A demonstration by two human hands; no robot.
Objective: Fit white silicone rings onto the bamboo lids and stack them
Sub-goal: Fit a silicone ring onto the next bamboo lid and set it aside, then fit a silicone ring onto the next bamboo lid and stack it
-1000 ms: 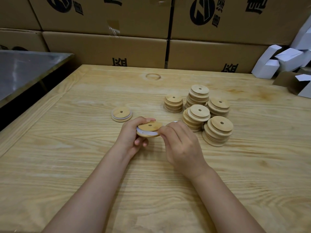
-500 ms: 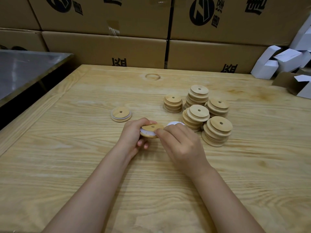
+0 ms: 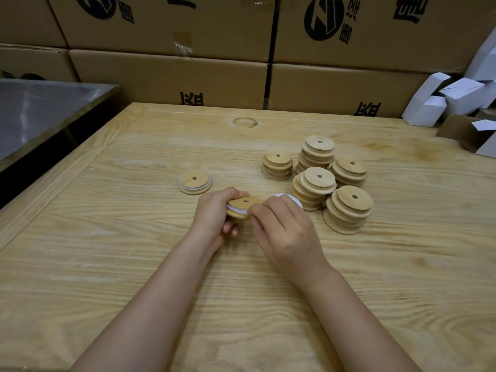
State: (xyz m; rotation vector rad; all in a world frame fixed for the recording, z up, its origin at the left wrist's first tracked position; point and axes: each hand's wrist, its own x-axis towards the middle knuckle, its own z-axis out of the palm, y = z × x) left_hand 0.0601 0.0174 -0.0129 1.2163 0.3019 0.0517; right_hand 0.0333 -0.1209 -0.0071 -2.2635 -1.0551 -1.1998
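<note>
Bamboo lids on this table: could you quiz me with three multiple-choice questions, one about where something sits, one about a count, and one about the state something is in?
1. Where does the lone lid with a white band lie?
A. On top of a stack.
B. Flat on the table, left of the stacks, beyond the left hand.
C. Leaning upright against a stack.

2. How many stacks of lids stand at the right?
A. Two.
B. Five.
C. Nine.

3. What state is the held lid in?
A. Lying untouched.
B. Split in two.
C. Gripped by the left hand while the right hand pinches a white ring at its edge.

Answers: 1 B, it lies alone, apart from the stacks. 2 B, five separate piles show. 3 C, both hands meet at the lid, with white showing along its rim.
</note>
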